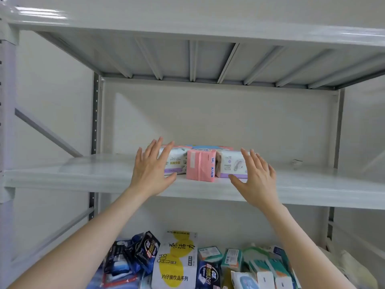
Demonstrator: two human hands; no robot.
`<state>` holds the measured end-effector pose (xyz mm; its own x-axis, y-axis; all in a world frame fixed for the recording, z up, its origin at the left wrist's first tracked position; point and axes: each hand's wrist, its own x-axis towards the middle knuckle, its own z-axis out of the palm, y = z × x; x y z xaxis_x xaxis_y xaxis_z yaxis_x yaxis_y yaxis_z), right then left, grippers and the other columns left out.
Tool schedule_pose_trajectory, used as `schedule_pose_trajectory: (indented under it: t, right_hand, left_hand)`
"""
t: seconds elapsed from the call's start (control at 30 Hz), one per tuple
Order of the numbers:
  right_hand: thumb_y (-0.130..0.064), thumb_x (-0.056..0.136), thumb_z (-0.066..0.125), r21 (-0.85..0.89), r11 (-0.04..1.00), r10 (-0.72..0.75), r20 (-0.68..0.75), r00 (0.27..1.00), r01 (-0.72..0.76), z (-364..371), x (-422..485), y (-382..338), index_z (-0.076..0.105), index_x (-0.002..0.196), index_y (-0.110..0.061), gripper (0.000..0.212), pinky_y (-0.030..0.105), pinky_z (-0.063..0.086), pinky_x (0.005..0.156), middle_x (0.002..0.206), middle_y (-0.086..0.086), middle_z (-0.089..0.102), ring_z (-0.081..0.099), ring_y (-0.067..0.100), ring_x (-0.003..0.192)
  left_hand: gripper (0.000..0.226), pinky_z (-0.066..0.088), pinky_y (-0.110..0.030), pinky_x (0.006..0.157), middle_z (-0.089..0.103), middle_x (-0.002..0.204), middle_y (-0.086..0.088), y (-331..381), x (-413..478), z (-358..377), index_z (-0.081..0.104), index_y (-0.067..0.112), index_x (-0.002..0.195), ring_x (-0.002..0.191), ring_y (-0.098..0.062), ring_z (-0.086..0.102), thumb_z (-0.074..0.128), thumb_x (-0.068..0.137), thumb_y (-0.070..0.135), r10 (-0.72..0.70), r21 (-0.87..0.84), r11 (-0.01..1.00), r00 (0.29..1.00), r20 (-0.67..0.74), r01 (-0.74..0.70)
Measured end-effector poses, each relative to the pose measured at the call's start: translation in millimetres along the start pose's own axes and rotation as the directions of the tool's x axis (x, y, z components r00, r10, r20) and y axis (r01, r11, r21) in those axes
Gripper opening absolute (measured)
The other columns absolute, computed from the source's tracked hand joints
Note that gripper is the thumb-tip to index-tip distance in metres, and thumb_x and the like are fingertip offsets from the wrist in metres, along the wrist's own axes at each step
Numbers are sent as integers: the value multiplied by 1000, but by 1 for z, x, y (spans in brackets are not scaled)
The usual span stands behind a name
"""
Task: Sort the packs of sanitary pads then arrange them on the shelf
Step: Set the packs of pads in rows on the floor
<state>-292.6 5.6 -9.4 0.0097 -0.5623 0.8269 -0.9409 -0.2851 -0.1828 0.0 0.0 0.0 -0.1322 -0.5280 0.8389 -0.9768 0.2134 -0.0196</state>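
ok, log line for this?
left hand open at left white pack | right hand open at right white pack | pink pack between

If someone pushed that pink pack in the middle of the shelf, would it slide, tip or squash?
Probably slides: the pink pack stands on a smooth, glossy shelf. Its creased, soft wrapper suggests it would give a little, not crack. White packs flank it closely, so tipping sideways seems unlikely.
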Motion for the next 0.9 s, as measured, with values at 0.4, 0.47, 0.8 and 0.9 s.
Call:
schedule_pose_trajectory:
  t: [0.4,0.47,0.8,0.9]
  right_hand:
    - [-50,79,71,293,927,184,185,965,-233,51,81,66,12,153,-32,96,51,25,113,158,4,22,20,29,143]
    - [-45,77,75,378,881,208,233,950,-286,57,90,73,13,153,-30,100,47,33,109,151,4,35,39,32,134]
    - [-37,54,87,662,569,173,483,858,-488,67,112,105,35,145,-28,105,27,51,76,115,0,66,71,11,92]
    - [-36,54,86,668,590,139,470,872,-454,65,110,110,51,130,-26,85,27,51,76,109,2,70,71,13,92]
  left_hand:
    - [114,35,-43,109,33,151,-5,-77,65,52,15,34,151,138,-24,34,83,62,54,-211,-372,881,947,244,292]
    - [113,39,-35,103,44,144,-3,-86,68,58,21,36,149,128,-17,45,86,58,52,-213,-477,808,926,312,347]
    - [72,55,-28,70,66,108,17,-96,81,62,59,37,119,94,0,63,90,54,47,-147,-554,757,916,374,347]
    - [66,53,-23,66,67,103,21,-93,81,60,62,37,112,83,9,62,89,54,47,-134,-557,760,919,371,336]
